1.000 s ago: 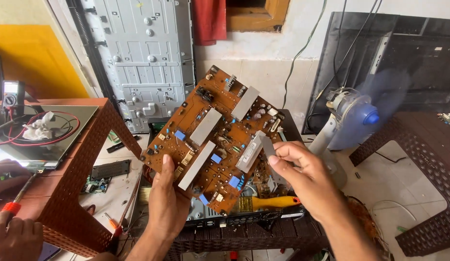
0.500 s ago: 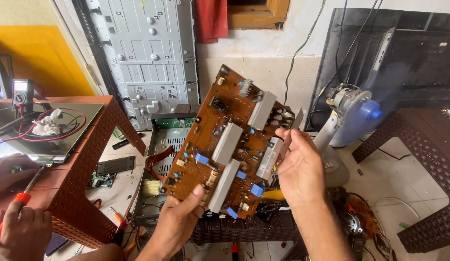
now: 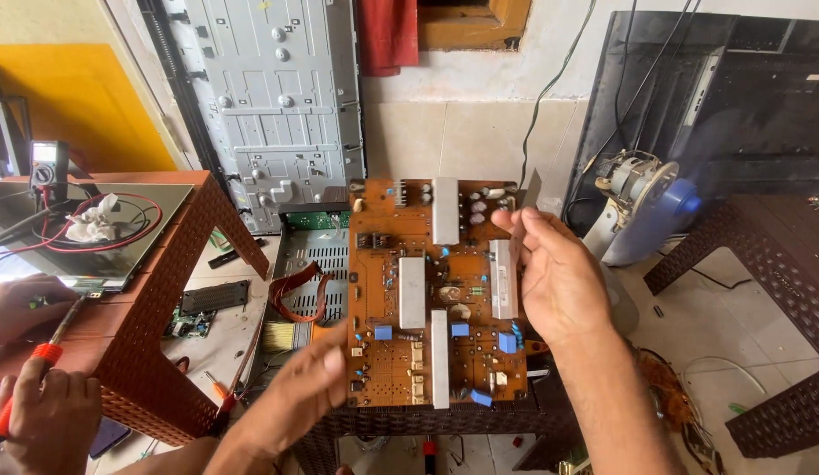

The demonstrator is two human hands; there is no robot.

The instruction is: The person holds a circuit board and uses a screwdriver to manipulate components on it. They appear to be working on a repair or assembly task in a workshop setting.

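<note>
Both hands grasp the orange circuit board (image 3: 436, 290) upright: left hand (image 3: 308, 387) at its near-left corner, right hand (image 3: 550, 273) on its right edge.

Back wall (image 3: 462, 132): pale, tiled lower part, plastered above. Yellow wall panel (image 3: 84, 114) at left. Wooden window frame (image 3: 471, 22) at top centre, red cloth (image 3: 387, 31) hanging just beside it. Grey metal chassis panel (image 3: 269, 97), upright, leaning against the wall. Dark flat screen panel (image 3: 735, 105), leaning at right, cables running down the wall near it. Brown woven-pattern desk (image 3: 154, 352) at left; darker woven-pattern table (image 3: 770, 255) at right. Small fan (image 3: 647, 202) with blue hub, between them. Floor (image 3: 717, 325): pale, littered with wires. Light: even daylight.
</note>
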